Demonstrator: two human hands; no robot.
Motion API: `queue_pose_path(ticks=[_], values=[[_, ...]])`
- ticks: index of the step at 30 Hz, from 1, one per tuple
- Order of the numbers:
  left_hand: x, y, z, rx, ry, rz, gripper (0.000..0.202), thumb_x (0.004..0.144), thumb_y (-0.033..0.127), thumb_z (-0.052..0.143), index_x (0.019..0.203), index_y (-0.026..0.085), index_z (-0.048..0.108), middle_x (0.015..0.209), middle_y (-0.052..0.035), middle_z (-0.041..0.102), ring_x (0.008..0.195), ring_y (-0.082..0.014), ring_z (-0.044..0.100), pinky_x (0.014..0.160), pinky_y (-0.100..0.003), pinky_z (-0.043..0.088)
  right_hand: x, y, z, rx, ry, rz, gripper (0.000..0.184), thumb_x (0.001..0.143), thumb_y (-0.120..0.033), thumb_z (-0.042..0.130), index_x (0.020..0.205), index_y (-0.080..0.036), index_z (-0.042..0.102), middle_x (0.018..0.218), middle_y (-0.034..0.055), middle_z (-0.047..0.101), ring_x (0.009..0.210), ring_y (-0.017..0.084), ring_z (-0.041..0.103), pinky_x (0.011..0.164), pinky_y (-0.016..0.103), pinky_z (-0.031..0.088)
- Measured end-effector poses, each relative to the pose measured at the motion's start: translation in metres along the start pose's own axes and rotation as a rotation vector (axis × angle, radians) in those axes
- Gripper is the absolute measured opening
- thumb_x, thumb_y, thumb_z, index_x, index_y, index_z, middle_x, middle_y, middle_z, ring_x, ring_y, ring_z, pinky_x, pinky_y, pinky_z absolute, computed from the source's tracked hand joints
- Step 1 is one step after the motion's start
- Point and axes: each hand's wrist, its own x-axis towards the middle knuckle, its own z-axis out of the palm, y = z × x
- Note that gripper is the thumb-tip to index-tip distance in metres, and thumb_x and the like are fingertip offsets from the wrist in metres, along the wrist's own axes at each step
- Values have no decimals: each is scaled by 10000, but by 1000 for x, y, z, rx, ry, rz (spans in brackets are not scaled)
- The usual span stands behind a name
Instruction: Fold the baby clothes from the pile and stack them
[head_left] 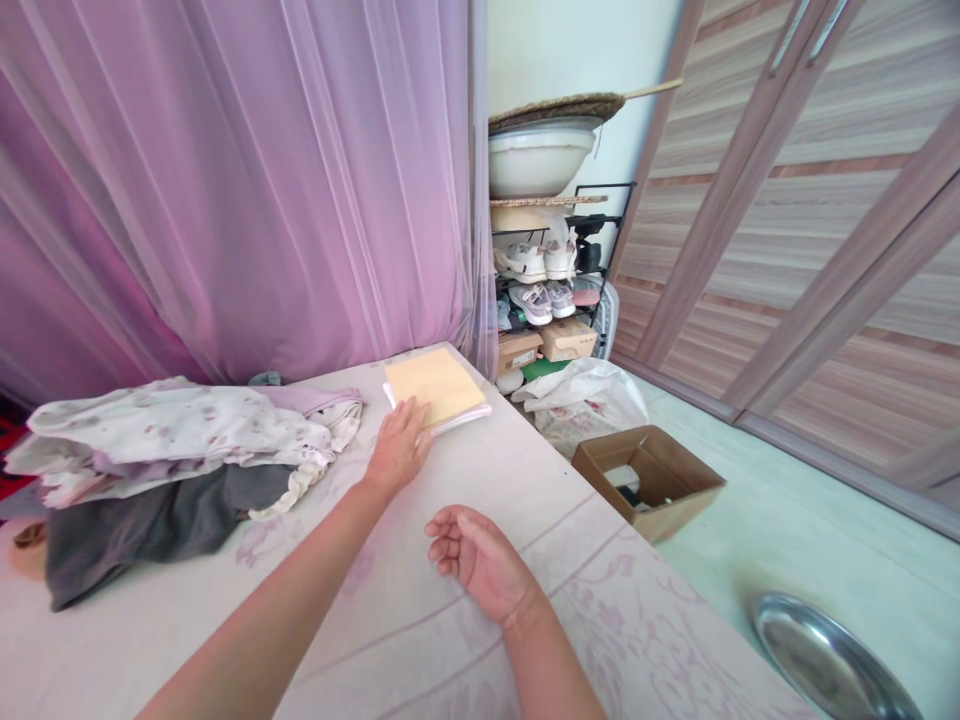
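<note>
Place: a bedroom in a home
Bed: a floral bedsheet (pixel 420 620) under loose clothes (pixel 172 430)
Drapery: a sheer mauve curtain (pixel 262 200) hanging beside the bed
Storage: sliding wood-patterned wardrobe doors (pixel 787 250); a metal shoe rack (pixel 604 186) holding sneakers (pixel 536 303)

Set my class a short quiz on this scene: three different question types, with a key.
1. True or false: the left hand touches the yellow sheet.
2. Which hand lies palm up on the floral bedsheet?
3. Is the open cardboard box on the bedsheet or the floor?

Key: 1. True. 2. The right hand. 3. The floor.
</note>
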Motion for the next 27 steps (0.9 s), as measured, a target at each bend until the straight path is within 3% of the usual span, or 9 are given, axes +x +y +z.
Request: queue_pose_path(ticks=[3,7,11,16,23,27], values=[[-74,-15,-23,244,-82,9,456,867,360,488,1306,241,526,1486,-112,376,1392,-298,282,1138,-505,174,1,1,-1,-6,24,-7,309,728,-416,737,892,-161,675,859,51,713,667,106,644,554,197,449],[-172,-34,-64,441,-199,-92,462,901,426,389,1313,274,533,1457,-70,430,1349,-264,373,1116,-487,274,3,3,-4,-17,48,-4,306,724,-412,741,893,-166,675,860,52,715,663,107,641,556,202,444],[-238,-49,-103,549,-240,-156,455,888,461,405,1305,339,541,1417,-17,479,1322,-266,413,1104,-493,309,4,5,-8,-29,55,-5,289,731,-376,739,909,-158,679,867,59,720,662,112,646,562,208,453],[-257,-55,-124,590,-188,-226,464,893,455,377,1309,326,538,1407,-19,489,1319,-266,417,1081,-509,340,6,5,-10,-13,84,-1,220,754,-314,720,896,-150,684,852,59,724,671,110,654,583,208,479],[-248,-36,-121,579,-186,-297,488,915,421,329,1328,252,524,1438,-51,455,1350,-251,374,1106,-482,294,8,-2,-7,42,177,45,118,765,-216,698,867,-158,683,822,27,726,709,97,668,672,214,528],[-250,-34,-121,532,-146,-291,456,911,413,362,1302,268,546,1423,-53,477,1337,-257,393,1100,-491,292,9,-4,-5,89,190,46,72,796,-173,653,862,-168,680,811,18,725,704,97,671,672,222,540]])
